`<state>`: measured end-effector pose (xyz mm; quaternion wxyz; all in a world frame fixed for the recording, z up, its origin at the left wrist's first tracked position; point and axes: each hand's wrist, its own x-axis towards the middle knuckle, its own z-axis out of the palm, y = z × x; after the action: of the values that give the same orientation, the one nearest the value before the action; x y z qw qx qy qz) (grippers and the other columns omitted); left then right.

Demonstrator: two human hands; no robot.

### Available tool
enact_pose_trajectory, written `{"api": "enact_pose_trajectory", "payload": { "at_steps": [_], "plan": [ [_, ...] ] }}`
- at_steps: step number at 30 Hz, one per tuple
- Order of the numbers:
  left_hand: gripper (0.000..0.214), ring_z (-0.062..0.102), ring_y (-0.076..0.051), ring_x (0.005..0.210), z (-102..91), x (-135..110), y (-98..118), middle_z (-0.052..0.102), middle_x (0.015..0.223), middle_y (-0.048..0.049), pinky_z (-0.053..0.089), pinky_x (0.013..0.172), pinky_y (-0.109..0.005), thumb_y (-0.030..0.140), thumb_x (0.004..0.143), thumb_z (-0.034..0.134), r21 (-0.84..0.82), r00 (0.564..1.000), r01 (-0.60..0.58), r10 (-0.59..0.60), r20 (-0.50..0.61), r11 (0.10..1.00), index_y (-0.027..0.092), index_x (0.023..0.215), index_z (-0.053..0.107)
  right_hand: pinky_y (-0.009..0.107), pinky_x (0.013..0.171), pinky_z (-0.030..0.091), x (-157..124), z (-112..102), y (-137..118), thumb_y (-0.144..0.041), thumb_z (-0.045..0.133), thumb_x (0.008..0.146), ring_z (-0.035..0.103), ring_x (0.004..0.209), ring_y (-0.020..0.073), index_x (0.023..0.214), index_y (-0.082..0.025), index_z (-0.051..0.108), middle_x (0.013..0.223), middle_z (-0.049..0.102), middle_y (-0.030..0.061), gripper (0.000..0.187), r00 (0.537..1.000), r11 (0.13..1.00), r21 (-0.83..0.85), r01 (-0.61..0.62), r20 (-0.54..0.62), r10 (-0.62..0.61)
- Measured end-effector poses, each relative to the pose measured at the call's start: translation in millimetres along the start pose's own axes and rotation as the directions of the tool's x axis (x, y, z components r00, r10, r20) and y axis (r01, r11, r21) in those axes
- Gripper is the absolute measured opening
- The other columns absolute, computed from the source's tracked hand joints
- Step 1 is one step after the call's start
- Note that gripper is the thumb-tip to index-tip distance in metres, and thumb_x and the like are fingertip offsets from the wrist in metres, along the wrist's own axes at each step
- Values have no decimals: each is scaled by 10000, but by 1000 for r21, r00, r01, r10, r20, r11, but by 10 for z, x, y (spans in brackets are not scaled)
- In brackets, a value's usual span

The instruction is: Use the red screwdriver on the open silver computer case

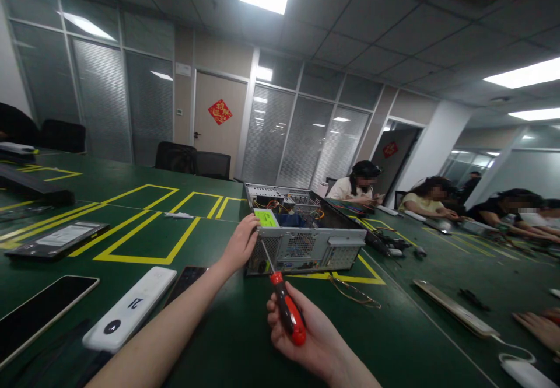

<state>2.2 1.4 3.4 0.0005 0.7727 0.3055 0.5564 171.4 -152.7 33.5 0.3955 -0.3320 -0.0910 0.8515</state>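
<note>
An opened desktop computer case [324, 248] lies on the green table with its rear panel towards me. My left hand [245, 237] grips the case's left rear corner, its fingers curled over the top edge beside the power supply with a yellow-green label [266, 218]. In my right hand [301, 327] is a red and black screwdriver [287, 309], held by the handle. Its thin shaft points up at the rear panel near the power supply's vent; I cannot tell whether the tip touches a screw. Cables and drive bays show inside the case.
Left of me lie a hard drive [59, 239], a phone [44, 318] and a white device marked 21 [131, 309]. A thin wire loop [356, 294] and a bundle of black cables [389, 242] lie to the right. Several people sit farther along the table [420, 341].
</note>
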Motion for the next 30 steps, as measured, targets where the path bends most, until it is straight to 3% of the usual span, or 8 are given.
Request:
{"api": "enact_pose_trajectory", "payload": {
  "at_steps": [4, 6, 10, 15, 19, 22, 26, 30],
  "plan": [
    [241, 384, -214, 1272, -8, 6, 14, 509, 1212, -104, 324, 1073, -480, 239, 926, 328, -5, 1000, 1, -1, 3, 1000, 199, 1126, 456, 127, 412, 260, -5, 13, -11, -427, 484, 857, 432, 495, 55, 912, -108, 567, 624, 513, -5, 334, 999, 1000, 7, -14, 50, 13],
    [242, 387, -214, 1271, -8, 7, 17, 509, 1212, -104, 326, 1071, -476, 242, 927, 325, -5, 1000, 3, -3, 3, 1000, 198, 1124, 458, 110, 388, 230, -5, 16, -30, -430, 495, 852, 405, 480, 45, 862, -115, 559, 603, 487, -14, 321, 998, 999, 35, 9, 58, -11],
    [240, 384, -215, 1274, -4, 4, 8, 509, 1213, -105, 323, 1074, -471, 242, 926, 328, -4, 1000, 3, -3, 4, 1000, 196, 1121, 460, 85, 377, 266, 0, 24, -51, -321, 531, 847, 410, 468, 28, 726, -124, 517, 583, 481, -21, 231, 999, 999, 38, 33, 11, -33],
    [237, 376, -209, 1278, 1, 0, -2, 505, 1223, -100, 318, 1080, -458, 232, 924, 339, -8, 1000, 7, -7, 5, 1000, 196, 1124, 460, 142, 436, 395, 2, 44, -30, -386, 504, 858, 520, 532, 72, 904, -111, 568, 678, 577, 19, 286, 998, 999, -18, 33, -60, -34],
    [236, 377, -207, 1275, 4, -2, -7, 506, 1221, -97, 320, 1077, -456, 222, 922, 340, -5, 1000, 4, -4, 4, 1000, 194, 1125, 458, 100, 363, 287, 4, 52, -34, -414, 457, 879, 445, 450, 43, 973, -113, 570, 622, 536, -2, 335, 1000, 999, -30, -14, -15, 13],
    [235, 377, -202, 1274, 6, 1, -11, 504, 1219, -99, 320, 1079, -449, 218, 923, 336, -7, 1000, -8, 8, 2, 1000, 192, 1124, 453, 74, 332, 214, -5, 61, -52, -418, 430, 892, 391, 420, 20, 894, -92, 559, 585, 490, -17, 350, 1000, 999, 46, -1, 27, 0],
    [231, 381, -204, 1270, 5, 5, -11, 506, 1215, -99, 321, 1077, -453, 220, 921, 339, -3, 1000, -9, 9, -1, 1000, 195, 1120, 454, 59, 334, 235, -30, 69, -72, -340, 406, 913, 380, 415, 4, 730, -80, 505, 557, 451, -24, 333, 999, 998, 68, -1, 34, -1],
    [233, 381, -205, 1272, 4, 3, -10, 512, 1210, -98, 328, 1074, -449, 220, 920, 340, 2, 1000, -4, 4, -2, 1000, 195, 1119, 460, 72, 384, 326, -23, 66, -79, -317, 420, 909, 466, 486, 25, 780, -73, 511, 626, 521, 11, 291, 1000, 998, 50, 29, 4, -29]
  ]
}}
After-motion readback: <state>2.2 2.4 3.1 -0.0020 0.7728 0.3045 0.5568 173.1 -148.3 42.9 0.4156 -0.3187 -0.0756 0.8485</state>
